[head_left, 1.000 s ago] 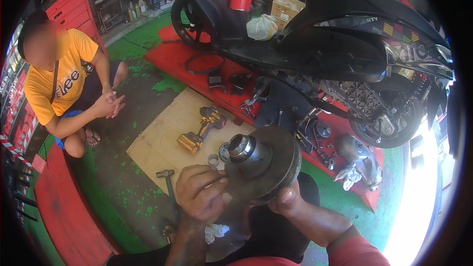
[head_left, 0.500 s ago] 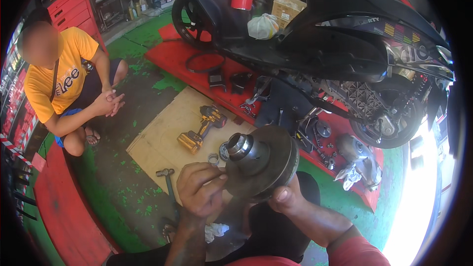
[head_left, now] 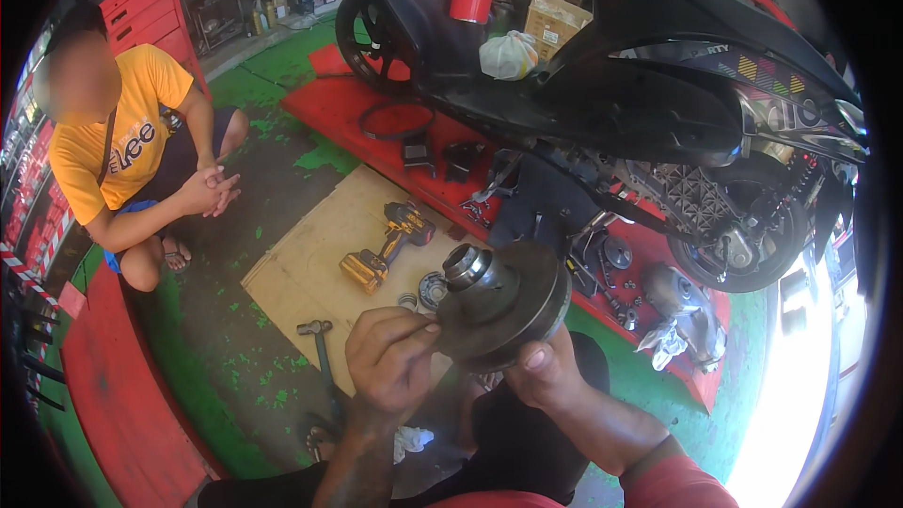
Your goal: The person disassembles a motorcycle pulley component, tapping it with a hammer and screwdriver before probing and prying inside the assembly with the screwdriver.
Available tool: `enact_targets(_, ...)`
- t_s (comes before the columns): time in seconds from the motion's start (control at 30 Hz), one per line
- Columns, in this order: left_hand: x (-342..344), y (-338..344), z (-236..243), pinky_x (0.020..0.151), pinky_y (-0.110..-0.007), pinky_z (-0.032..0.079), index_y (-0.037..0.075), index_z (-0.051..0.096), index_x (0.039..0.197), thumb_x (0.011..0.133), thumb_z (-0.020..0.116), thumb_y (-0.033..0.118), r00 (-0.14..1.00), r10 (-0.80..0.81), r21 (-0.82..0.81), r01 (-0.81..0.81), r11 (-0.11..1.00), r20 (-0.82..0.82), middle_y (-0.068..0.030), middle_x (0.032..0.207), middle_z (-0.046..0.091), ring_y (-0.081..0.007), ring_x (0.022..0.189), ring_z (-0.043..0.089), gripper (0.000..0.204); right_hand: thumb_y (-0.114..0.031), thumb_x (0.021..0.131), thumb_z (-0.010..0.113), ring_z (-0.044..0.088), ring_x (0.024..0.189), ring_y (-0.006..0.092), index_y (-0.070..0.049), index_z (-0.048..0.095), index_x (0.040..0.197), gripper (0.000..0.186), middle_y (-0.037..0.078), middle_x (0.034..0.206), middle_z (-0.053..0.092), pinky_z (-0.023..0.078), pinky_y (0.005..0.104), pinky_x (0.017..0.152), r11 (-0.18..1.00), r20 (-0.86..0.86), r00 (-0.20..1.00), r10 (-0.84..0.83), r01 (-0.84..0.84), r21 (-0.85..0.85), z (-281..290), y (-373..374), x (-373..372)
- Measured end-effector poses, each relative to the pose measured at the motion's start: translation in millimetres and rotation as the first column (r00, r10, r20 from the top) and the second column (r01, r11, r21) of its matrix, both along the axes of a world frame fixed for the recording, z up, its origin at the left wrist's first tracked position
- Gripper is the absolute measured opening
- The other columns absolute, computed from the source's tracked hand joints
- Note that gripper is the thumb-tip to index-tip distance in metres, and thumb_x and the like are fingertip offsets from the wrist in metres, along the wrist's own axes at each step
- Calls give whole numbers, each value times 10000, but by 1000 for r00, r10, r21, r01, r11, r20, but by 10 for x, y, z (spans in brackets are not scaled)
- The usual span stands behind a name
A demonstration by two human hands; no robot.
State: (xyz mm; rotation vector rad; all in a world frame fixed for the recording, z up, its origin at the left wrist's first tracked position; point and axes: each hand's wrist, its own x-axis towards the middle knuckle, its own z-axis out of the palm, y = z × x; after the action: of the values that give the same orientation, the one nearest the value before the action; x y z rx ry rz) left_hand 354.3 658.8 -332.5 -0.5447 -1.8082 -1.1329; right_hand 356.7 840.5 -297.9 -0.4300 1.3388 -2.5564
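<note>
**Round metal part held over the workshop floor**

Nearest the camera, the left hand (head_left: 390,357) has its fingers curled in, thumb and forefinger pinched at the near edge of a round metal disc (head_left: 503,306); whether something small sits between them cannot be told. The right hand (head_left: 546,372) cups the disc from below, thumb pressed on its lower rim, fingers hidden behind it. The disc is dull grey, thick-rimmed and tilted, with a shiny stepped hub (head_left: 470,268) sticking up from its middle. It hangs above the near edge of a cardboard sheet (head_left: 310,263) and hides part of that sheet.

Below the hands a white rag (head_left: 411,439) lies on the floor. A hammer (head_left: 320,343) with a dark handle lies at the sheet's near left edge. On the cardboard, flat and pale brown, rest a yellow and black power drill (head_left: 390,245) and two small round metal pieces (head_left: 428,292) just beside the disc.

The floor (head_left: 226,348) is worn concrete with chipped green paint. Beyond the sheet a red mat (head_left: 348,108) carries a black rubber belt (head_left: 395,122), dark covers and loose parts. Over it stands a black scooter (head_left: 658,103), glossy, its rear wheel (head_left: 743,235) toward the right. At the far left a person in a yellow shirt (head_left: 132,146) squats with hands clasped, near a red tool cabinet (head_left: 150,9).
</note>
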Motion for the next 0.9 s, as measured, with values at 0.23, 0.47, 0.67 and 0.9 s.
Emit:
enact_targets(0.23, 3, -1, 11, 777, -367, 529, 58, 704, 964, 719, 773, -7, 998, -45, 80, 42, 996, 38, -67, 993, 724, -257, 885, 657, 263, -407, 807, 862, 487, 1371, 306, -69, 248, 1585, 1046, 162, 1490, 485, 366, 481, 1163, 999, 8, 1000, -19, 19, -27, 34, -60, 12)
enact_targets(0.47, -5, 94, 121, 800, -368, 525, 67, 725, 1004, 675, 804, 43, 996, -38, 122, 28, 992, 76, -64, 1053, 716, -257, 920, 650, 339, -664, 810, 777, 454, 1426, 311, -94, 323, 1573, 1055, 162, 1545, 449, 346, 498, 1206, 986, 133, 988, 84, -62, -157, 119, -70, 24)
enact_targets(0.67, -53, -3, 49, 806, -374, 522, 81, 756, 1064, 680, 816, 115, 995, 89, -36, -91, 995, -54, -51, 1076, 700, -242, 907, 639, 391, -768, 822, 685, 439, 1442, 310, -90, 290, 1590, 1099, 170, 1567, 427, 332, 498, 1217, 993, 23, 993, 114, -113, -35, 80, -65, 8)
enact_targets(0.9, 189, -16, 180, 792, -364, 520, 91, 770, 1095, 690, 829, 170, 993, 105, -106, -110, 988, -48, -37, 1020, 694, -222, 884, 626, 417, -740, 830, 672, 438, 1433, 309, -74, 247, 1596, 1101, 177, 1551, 432, 345, 500, 1198, 756, -484, 842, -241, 475, 450, 192, -139, -18)
